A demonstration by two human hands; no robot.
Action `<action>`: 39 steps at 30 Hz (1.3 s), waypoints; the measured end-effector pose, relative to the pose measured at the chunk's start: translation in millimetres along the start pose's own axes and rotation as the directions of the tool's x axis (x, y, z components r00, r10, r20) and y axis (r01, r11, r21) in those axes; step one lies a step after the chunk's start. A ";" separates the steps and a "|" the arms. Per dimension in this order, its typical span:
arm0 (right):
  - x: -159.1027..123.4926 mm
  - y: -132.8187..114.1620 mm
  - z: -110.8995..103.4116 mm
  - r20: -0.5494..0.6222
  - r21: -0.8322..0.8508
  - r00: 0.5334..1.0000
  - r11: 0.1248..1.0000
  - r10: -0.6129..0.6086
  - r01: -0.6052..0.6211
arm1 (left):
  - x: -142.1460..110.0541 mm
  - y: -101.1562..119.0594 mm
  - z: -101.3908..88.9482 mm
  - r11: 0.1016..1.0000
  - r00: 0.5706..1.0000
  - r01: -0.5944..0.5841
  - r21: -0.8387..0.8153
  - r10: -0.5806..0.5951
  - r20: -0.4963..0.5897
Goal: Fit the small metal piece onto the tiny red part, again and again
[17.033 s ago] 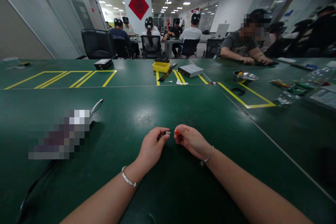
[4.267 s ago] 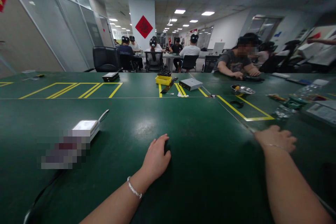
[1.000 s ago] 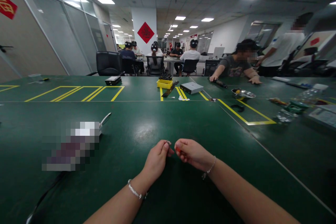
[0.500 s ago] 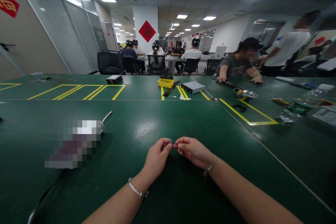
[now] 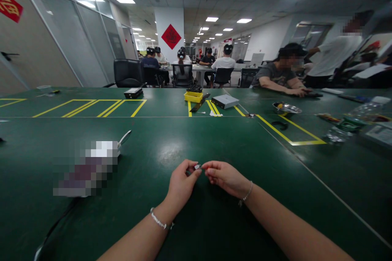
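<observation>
My left hand (image 5: 183, 181) is closed in a pinch around a small silvery-white piece (image 5: 197, 167), too small to name. Beside it, fingertips almost meeting the left ones, my right hand (image 5: 225, 177) is also pinched closed. A hint of red-orange shows at its fingertips, but I cannot make out what it holds. Both hands are above the green table (image 5: 147, 220), wrists toward me.
To the left lies a blurred-out long object (image 5: 88, 167) with a dark strap. Farther back are a yellow bin (image 5: 193, 97) of black items, a grey box (image 5: 225, 101), a metal bowl (image 5: 287, 108) and a plastic bottle (image 5: 352, 120). A person (image 5: 278, 73) sits across at the right.
The silvery-white piece now shows between my left fingers. My hands have barely shifted. The seated person's hands have moved from near the bowl and come together around a dark object.
</observation>
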State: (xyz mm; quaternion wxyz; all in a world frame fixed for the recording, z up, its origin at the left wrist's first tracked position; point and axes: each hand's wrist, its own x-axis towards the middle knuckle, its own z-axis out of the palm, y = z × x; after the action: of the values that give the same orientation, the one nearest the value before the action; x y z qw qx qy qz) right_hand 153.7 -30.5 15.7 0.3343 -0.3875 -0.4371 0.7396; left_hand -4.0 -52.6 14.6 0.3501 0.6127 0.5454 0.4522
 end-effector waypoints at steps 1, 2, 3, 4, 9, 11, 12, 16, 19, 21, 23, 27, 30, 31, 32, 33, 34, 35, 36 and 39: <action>-0.7 -0.9 0.8 0.000 0.006 1.000 1.000 -0.003 0.003 | 0.0 -0.2 0.0 1.000 1.000 -0.004 0.001 0.004 -0.002; -1.5 -1.8 1.9 -0.005 0.017 1.000 1.000 -0.010 0.011 | 0.1 -0.6 0.1 1.000 1.000 -0.010 0.002 0.010 -0.005; -2.3 -2.7 3.3 -0.011 0.031 1.000 0.999 -0.019 0.020 | 0.2 -1.1 0.1 1.000 1.000 -0.016 0.004 0.016 -0.009; -3.0 -3.6 4.8 -0.017 0.046 1.000 0.999 -0.026 0.027 | 0.3 -1.8 0.3 1.000 1.000 -0.023 0.008 0.023 -0.014; -4.3 -5.5 8.3 -0.035 0.069 0.999 0.997 -0.034 0.036 | 0.3 -4.6 1.1 0.998 0.999 -0.040 0.051 0.041 -0.030; -3.0 -4.4 7.0 -0.045 0.060 0.998 0.997 -0.044 0.047 | -0.1 -4.3 1.2 0.997 0.998 -0.050 0.065 0.052 -0.022; -2.1 -3.4 6.1 -0.052 0.054 0.997 0.997 -0.053 0.055 | -0.4 -3.9 1.1 0.996 0.998 -0.056 0.065 0.057 -0.014; 0.9 0.3 3.7 -0.070 0.038 0.995 0.996 -0.077 0.080 | -1.1 -1.6 0.0 0.998 0.998 -0.057 0.034 0.056 0.018; 0.3 -0.1 5.2 -0.081 0.052 0.994 0.996 -0.073 0.077 | -1.2 -0.5 -1.1 0.998 0.997 -0.059 0.023 0.058 0.041; -1.1 -1.8 7.1 -0.097 0.053 0.993 0.996 -0.067 0.072 | -1.2 -0.2 -1.4 0.997 0.996 -0.072 0.027 0.070 0.045; -2.2 -3.4 8.5 -0.114 0.043 0.991 0.997 -0.065 0.070 | -0.8 -0.5 -1.2 0.996 0.996 -0.084 0.035 0.082 0.036; -1.8 -3.3 8.5 -0.136 0.057 0.988 0.995 -0.072 0.080 | 0.0 -3.3 0.7 0.997 0.998 -0.068 0.047 0.068 0.002; -0.4 -1.5 7.6 -0.142 0.090 0.987 0.992 -0.070 0.083 | 0.0 -6.0 2.0 0.994 0.997 -0.064 0.087 0.067 -0.029; -0.1 -0.8 7.7 -0.148 0.096 0.986 0.992 -0.072 0.087 | -0.2 -6.5 2.3 0.992 0.997 -0.068 0.104 0.072 -0.034; 0.3 0.1 8.3 -0.160 0.096 0.984 0.991 -0.078 0.094 | -0.4 -6.7 2.5 0.990 0.996 -0.074 0.121 0.079 -0.037; 0.6 1.0 9.3 -0.177 0.091 0.980 0.990 -0.090 0.107 | -0.8 -6.7 2.6 0.987 0.995 -0.083 0.139 0.088 -0.036; 0.9 2.1 10.7 -0.197 0.079 0.975 0.989 -0.106 0.123 | -1.1 -6.3 2.6 0.983 0.994 -0.095 0.157 0.101 -0.034; 1.2 3.4 12.4 -0.219 0.061 0.968 0.988 -0.125 0.142 | -1.5 -5.7 2.6 0.978 0.993 -0.109 0.177 0.116 -0.032; 1.4 4.7 14.4 -0.239 0.038 0.960 0.986 -0.147 0.160 | -1.9 -5.1 2.5 0.972 0.991 -0.124 0.198 0.133 -0.031; 1.9 8.2 20.5 -0.288 -0.049 0.934 0.977 -0.212 0.206 | -2.8 -3.0 2.2 0.953 0.984 -0.163 0.255 0.175 -0.025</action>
State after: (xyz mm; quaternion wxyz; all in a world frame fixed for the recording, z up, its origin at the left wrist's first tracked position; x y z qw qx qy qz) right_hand 133.8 -40.1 14.3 0.4683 -0.4466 -0.4284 0.6306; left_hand -3.0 -54.7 10.6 0.2163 0.6858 0.5521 0.4220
